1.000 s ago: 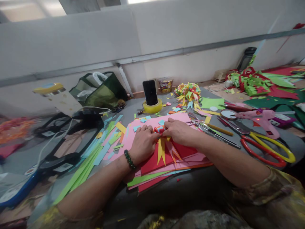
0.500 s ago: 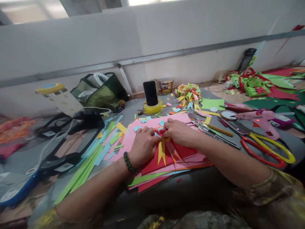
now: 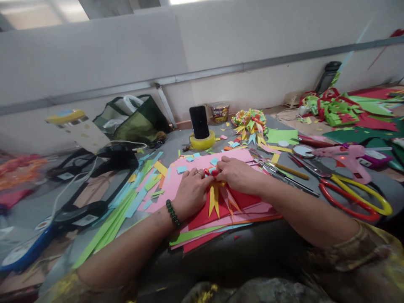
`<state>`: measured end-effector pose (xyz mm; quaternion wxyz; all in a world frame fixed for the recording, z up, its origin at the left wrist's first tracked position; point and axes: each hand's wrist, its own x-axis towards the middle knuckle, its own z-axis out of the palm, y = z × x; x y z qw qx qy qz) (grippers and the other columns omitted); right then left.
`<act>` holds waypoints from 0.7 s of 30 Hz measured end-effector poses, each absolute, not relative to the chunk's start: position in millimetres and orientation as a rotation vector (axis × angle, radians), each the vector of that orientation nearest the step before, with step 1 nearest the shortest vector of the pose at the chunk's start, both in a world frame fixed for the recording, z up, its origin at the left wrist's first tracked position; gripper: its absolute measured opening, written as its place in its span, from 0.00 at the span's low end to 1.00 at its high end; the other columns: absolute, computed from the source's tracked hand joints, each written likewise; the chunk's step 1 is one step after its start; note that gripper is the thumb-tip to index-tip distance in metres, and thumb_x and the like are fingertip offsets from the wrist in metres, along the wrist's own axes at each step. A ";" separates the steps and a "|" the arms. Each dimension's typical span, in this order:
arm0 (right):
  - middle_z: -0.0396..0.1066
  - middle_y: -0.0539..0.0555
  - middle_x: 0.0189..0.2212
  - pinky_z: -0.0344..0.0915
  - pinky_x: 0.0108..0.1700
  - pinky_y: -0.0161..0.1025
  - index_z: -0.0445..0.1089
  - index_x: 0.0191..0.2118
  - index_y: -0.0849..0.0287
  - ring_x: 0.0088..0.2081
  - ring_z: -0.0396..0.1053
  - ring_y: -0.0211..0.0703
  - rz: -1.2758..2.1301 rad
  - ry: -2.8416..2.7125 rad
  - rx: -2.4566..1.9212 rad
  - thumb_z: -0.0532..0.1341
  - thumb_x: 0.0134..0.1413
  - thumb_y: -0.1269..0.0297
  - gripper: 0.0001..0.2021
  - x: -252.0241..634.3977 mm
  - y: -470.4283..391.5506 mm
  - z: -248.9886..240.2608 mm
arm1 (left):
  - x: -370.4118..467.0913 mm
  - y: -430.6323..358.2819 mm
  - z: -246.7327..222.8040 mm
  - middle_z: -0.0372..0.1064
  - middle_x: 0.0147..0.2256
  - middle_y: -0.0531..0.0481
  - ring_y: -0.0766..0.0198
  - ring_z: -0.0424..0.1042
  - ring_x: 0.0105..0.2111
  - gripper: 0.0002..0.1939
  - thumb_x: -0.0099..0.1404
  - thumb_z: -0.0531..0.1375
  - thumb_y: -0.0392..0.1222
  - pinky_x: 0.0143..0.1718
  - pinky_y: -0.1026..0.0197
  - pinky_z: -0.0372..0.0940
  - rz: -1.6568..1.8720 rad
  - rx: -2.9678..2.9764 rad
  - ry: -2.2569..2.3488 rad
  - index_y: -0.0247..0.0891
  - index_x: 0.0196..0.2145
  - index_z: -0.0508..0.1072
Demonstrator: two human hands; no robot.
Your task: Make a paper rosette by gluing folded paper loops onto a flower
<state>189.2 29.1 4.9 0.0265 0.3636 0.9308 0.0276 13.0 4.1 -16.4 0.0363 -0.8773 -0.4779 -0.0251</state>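
My left hand (image 3: 194, 189) and my right hand (image 3: 236, 174) meet over a stack of coloured paper sheets (image 3: 195, 240). Between them is a small paper bow (image 3: 213, 201) with notched yellow and pink tails hanging toward me and red and blue loops at the top. The fingers of both hands are closed on its upper part, pinching it from either side; my fingertips are partly hidden. Under the bow lies a red sheet (image 3: 246, 201), with a pink sheet (image 3: 170, 179) behind it. Small blue paper pieces (image 3: 182, 169) rest near my left knuckles.
At right lie large scissors (image 3: 350, 198), a pink glue gun (image 3: 350, 158) and metal tools (image 3: 288, 179). A phone (image 3: 199, 122) stands in a yellow tape roll (image 3: 202, 142), near a multicoloured paper ball (image 3: 249, 122). Green paper strips (image 3: 107, 227) and a black frame (image 3: 104, 189) are at left.
Both hands stay at the bow with only slight finger movement. My left fingers have shifted a little over the red loop. The view has barely moved.
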 end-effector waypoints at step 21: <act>0.73 0.60 0.36 0.57 0.40 0.40 0.82 0.37 0.58 0.43 0.64 0.49 -0.115 2.882 1.219 0.58 0.54 0.81 0.16 199.2 27.1 8.4 | 16.5 3.9 -12.5 0.71 0.38 0.40 0.48 0.66 0.43 0.15 0.66 0.54 0.33 0.43 0.50 0.58 -0.059 -2.685 -1.450 0.42 0.42 0.80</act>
